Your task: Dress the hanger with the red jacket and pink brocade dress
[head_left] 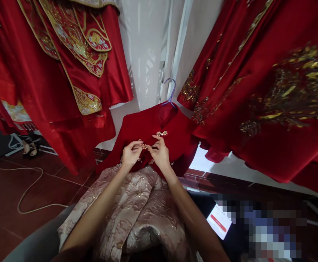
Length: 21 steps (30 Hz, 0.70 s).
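A plain red jacket [172, 134] on a purple hanger [171, 92] lies against the white wall in front of me. It closes with beaded knot buttons; one button [162, 133] sits near the collar. My left hand [130, 154] and my right hand [160, 153] meet at the jacket's front, fingertips pinching a beaded button [144, 146] between them. Below my wrists a pale pink brocade garment [137, 207] is draped over a grey surface.
Red gowns with gold embroidery hang at upper left [66, 54] and right [270, 91]. A white cable [25, 193] loops on the dark red floor tiles. Heeled shoes [30, 147] stand at far left. A phone with a lit screen [219, 222] lies at lower right.
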Tool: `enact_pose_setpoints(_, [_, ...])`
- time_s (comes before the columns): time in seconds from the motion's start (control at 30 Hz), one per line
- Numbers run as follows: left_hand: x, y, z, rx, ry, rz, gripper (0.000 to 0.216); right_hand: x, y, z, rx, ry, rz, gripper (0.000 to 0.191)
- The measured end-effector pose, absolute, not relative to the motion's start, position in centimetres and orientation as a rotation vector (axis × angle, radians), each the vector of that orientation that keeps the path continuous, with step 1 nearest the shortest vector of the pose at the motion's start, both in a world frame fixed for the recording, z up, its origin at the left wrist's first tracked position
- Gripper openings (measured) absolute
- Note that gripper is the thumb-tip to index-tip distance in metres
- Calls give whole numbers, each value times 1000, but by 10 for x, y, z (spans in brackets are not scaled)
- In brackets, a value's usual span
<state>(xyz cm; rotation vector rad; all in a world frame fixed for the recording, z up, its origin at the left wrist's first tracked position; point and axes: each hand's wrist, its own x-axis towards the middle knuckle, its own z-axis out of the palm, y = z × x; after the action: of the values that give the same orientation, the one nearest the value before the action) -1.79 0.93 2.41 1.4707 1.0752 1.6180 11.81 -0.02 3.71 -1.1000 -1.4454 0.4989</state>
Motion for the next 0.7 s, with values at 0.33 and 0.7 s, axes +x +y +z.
enact_pose_setpoints(0.33, [-20,10,22,1551,1108,1568,24,109,0,34,-1054,-1448,416,42])
enact_pose_setpoints(0.7, [-35,16,29,1827,1176,1470,15,104,-3,36,-1058,-1433,386,30])
